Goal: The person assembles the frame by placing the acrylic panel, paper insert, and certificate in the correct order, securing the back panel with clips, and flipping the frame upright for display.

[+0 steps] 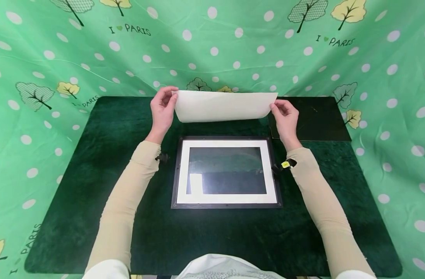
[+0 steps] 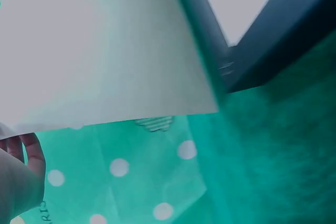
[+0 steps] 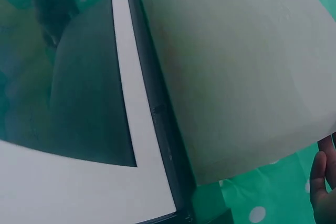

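A white sheet of paper is held up by its two upper corners, bowed, beyond the far edge of a picture frame. My left hand pinches its left corner between thumb and fingers. At the other corner, my right hand pinches the paper the same way. The picture frame lies flat on the table, with a dark rim, a white mat and a clear pane that shows reflections. In the right wrist view the paper curves down close beside the frame's rim.
A thin dark panel lies at the table's back right corner. Dark green cloth covers the table. A green dotted curtain hangs along the back and sides.
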Available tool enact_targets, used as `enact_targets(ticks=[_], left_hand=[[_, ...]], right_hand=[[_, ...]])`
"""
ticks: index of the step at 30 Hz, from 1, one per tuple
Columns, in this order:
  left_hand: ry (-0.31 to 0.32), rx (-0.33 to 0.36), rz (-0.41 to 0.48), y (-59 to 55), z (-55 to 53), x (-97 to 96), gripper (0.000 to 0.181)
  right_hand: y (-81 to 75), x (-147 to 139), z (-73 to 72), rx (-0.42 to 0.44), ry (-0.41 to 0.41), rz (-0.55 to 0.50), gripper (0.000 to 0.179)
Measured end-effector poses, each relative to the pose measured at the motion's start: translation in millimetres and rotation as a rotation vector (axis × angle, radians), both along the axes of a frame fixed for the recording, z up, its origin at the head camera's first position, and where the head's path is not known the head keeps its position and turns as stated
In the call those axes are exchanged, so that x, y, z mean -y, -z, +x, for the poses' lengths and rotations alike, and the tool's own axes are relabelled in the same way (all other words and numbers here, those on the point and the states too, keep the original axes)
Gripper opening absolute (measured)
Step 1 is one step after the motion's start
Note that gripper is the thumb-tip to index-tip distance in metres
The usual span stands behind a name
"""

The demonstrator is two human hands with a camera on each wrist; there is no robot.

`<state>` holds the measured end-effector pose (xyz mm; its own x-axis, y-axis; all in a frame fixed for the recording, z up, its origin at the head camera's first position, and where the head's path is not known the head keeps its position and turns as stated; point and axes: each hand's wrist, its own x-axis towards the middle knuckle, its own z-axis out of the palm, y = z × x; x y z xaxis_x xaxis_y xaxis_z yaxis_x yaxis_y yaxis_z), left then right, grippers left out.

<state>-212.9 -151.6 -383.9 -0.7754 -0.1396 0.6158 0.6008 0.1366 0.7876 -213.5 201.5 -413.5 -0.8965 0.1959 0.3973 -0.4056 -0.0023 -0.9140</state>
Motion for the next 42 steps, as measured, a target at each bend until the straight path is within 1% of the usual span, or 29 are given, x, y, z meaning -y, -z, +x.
enact_targets(ticks=[1, 4, 7, 9, 12, 15, 16, 17, 19, 22, 23, 24, 26, 29, 33, 36, 38, 42], left_hand=[[-0.001, -0.019, -0.006, -2.1, -1.6, -0.1, 0.012], [0.002, -0.040, -0.016, -7.2, -5.4, -0.4, 0.012], [0.007, -0.034, -0.014, -10.7, -8.7, -1.2, 0.013], [0.006, -0.017, -0.012, -11.5, -11.6, -1.4, 0.013], [0.018, 0.042, -0.016, -8.3, -15.6, 0.1, 0.015], [0.051, 0.145, -0.035, 0.6, -18.4, 3.9, 0.022], [0.072, 0.175, -0.042, 5.8, -20.3, 6.4, 0.026], [0.093, 0.204, -0.058, 7.5, -19.8, 8.1, 0.030], [0.142, 0.260, -0.075, 15.8, -22.7, 12.7, 0.038], [0.220, 0.313, -0.126, 24.5, -24.8, 18.5, 0.050], [0.243, 0.331, -0.144, 25.7, -24.2, 19.6, 0.053], [0.264, 0.347, -0.157, 30.1, -25.7, 21.5, 0.057], [0.297, 0.374, -0.196, 33.4, -23.5, 23.9, 0.062], [0.342, 0.408, -0.217, 37.6, -19.2, 26.8, 0.068], [0.372, 0.444, -0.245, 32.7, -6.0, 26.6, 0.066], [0.370, 0.460, -0.279, 28.1, 2.2, 25.7, 0.062], [0.361, 0.464, -0.298, 27.5, 4.2, 25.5, 0.061], [0.325, 0.457, -0.319, 23.4, 5.0, 24.2, 0.059]], right_hand=[[-0.9, 0, -0.6, -0.005, 0.000, -0.010, 0.010], [-2.8, 0, -2.3, -0.011, 0.010, -0.038, 0.007], [-3.3, -1, -5.4, -0.010, 0.028, -0.037, 0.006], [-3.8, -2, -7.6, -0.004, 0.038, -0.014, 0.008], [-3.5, -1, -10.2, 0.039, 0.050, 0.026, 0.011], [-2.0, -1, -10.8, 0.076, 0.054, 0.063, 0.014], [-1.4, -1, -10.9, 0.080, 0.053, 0.072, 0.014], [-1.0, 0, -10.8, 0.073, 0.049, 0.087, 0.017], [-0.2, -1, -11.1, 0.043, 0.034, 0.113, 0.023], [-0.9, -1, -9.6, 0.001, 0.005, 0.165, 0.031], [-0.8, -1, -9.1, -0.004, -0.005, 0.180, 0.033], [-0.5, -1, -8.5, -0.006, -0.012, 0.192, 0.035], [0.1, -2, -6.4, -0.001, -0.029, 0.210, 0.038], [2.0, -4, -4.6, 0.008, -0.063, 0.217, 0.043], [5.0, -8, -1.7, 0.037, -0.133, 0.257, 0.053], [7.0, -11, 0.9, 0.071, -0.193, 0.320, 0.060], [7.4, -12, 2.5, 0.087, -0.226, 0.363, 0.062], [2.1, -12, 5.0, 0.081, -0.239, 0.438, 0.060]])
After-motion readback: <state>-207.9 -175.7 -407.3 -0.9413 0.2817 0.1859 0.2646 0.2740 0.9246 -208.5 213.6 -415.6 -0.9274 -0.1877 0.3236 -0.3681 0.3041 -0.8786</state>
